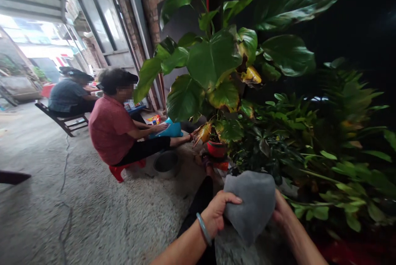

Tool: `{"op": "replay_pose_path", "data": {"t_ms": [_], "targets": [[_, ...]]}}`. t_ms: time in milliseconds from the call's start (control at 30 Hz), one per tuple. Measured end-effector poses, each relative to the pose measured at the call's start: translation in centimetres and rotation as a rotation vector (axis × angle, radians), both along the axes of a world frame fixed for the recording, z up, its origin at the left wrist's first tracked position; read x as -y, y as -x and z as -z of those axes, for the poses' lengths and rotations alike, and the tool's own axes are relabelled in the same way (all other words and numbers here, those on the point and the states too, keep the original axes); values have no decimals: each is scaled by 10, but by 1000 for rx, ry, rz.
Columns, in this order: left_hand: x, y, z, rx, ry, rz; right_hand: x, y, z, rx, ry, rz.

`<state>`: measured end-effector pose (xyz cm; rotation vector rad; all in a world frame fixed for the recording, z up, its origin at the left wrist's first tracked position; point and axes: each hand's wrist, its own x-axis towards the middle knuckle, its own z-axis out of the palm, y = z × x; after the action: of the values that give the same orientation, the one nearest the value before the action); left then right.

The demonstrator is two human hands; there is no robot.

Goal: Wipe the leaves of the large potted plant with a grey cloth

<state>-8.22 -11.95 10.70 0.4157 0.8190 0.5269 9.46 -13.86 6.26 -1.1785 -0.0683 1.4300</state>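
Note:
A grey cloth (249, 203) hangs between my two hands, low and right of the middle of the view, its lower end tapering to a point. My left hand (216, 211), with a pale bangle at the wrist, grips its left side, thumb lying across the front. At the right side is my right hand (280, 208); its fingers are hidden behind the cloth, and they appear to hold that edge. Below the cloth show my dark trousers (201, 207).
A large-leaved plant (213, 58) in a red pot (216, 149) stands ahead, with lower greenery (309, 153) at right. Left of it, a person (113, 128) sits on a red stool (119, 172), a hand on a blue item (167, 128). A metal basin (167, 165) stands nearby. Another person (68, 93) sits beyond.

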Motion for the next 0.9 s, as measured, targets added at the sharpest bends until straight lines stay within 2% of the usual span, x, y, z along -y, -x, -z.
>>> {"op": "replay_pose_path", "data": {"t_ms": [67, 167, 233, 300, 367, 467, 533, 600, 700, 800, 833, 900], "targets": [[-11, 2, -17, 90, -41, -22, 2, 0, -3, 5, -11, 12], [-41, -8, -53, 186, -156, -207, -1, 2, -11, -13, -45, 38], [-55, -21, -67, 207, -189, -314, -4, 4, -17, -34, -59, 61], [-56, -34, -62, 182, -167, -312, -6, 5, -20, -50, -62, 95], [-43, -40, -42, 95, -106, -237, -6, 4, -19, -62, -47, 121], [-14, -29, -2, -85, 57, -41, 0, 0, -13, -81, -3, 128], [-1, -14, 11, -148, 150, 31, 6, -3, -9, -92, 8, 129], [-3, -2, 6, -126, 170, 28, 11, -5, -6, -101, -12, 132], [-28, 0, -27, 49, 60, -86, 14, -5, -7, -116, -72, 153], [-54, -18, -55, 179, -51, -245, 11, -5, -11, -123, -120, 188], [-57, -25, -57, 189, -60, -268, 9, -5, -12, -123, -126, 197], [-52, -35, -47, 161, -37, -246, 6, -5, -12, -121, -118, 197]]}}
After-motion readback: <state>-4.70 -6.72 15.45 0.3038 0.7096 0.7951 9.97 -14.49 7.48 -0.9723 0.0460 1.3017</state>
